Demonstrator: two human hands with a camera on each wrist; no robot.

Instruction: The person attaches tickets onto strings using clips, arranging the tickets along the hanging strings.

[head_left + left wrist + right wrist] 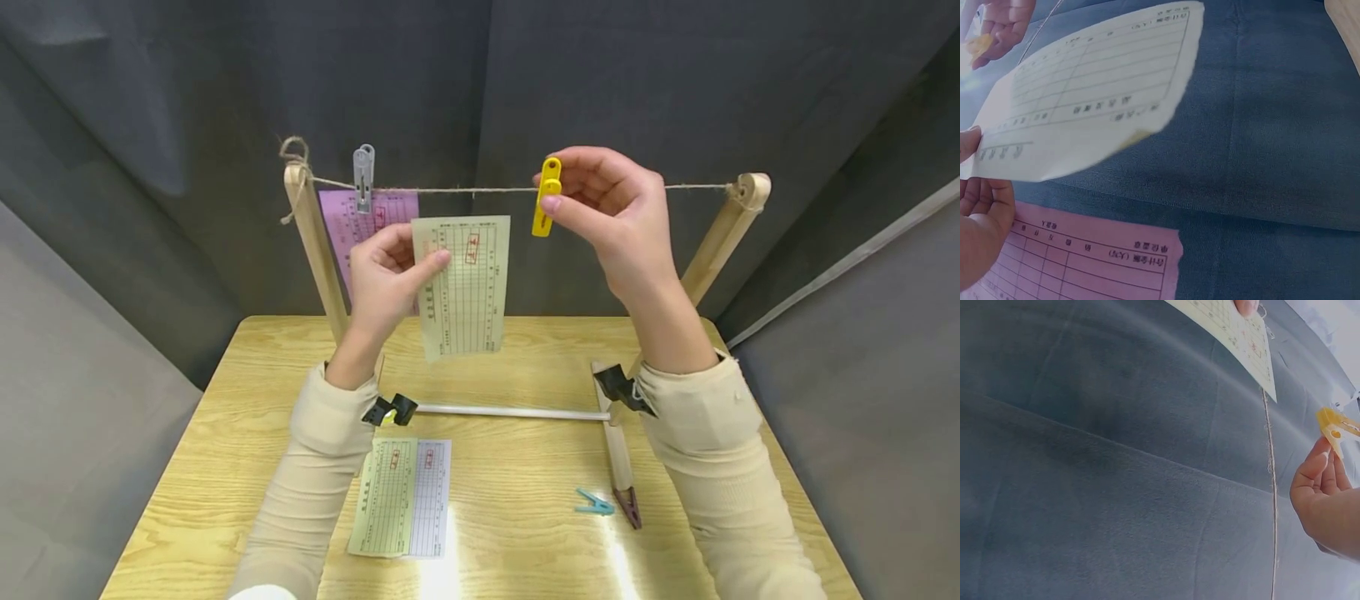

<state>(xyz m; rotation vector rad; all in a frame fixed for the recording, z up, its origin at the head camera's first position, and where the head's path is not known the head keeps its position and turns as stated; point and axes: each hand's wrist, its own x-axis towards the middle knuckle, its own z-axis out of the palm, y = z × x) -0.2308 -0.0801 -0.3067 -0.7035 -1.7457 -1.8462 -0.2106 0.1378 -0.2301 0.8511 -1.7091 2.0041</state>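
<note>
R hand (607, 221): thumb + fingers pinch the yellow clothespin (547, 197) by its upper end, long axis vertical, right at the twine line (450, 190), jaw end pointing down below it; can't tell if the jaws are sprung apart. L hand (386, 279): thumb + fingers pinch the left edge of the green slip (465, 283), held upright w/ long axis vertical, top edge just under the line, just left of the pin. So the pin sits up and to the right of the slip's top right corner; R hand is nearer the line. Further left on the line, a grey pin (363, 177) holds a pink slip (352, 225). Below the line, on the table (525, 542): two more slips (405, 496), a teal pin (594, 502).
</note>
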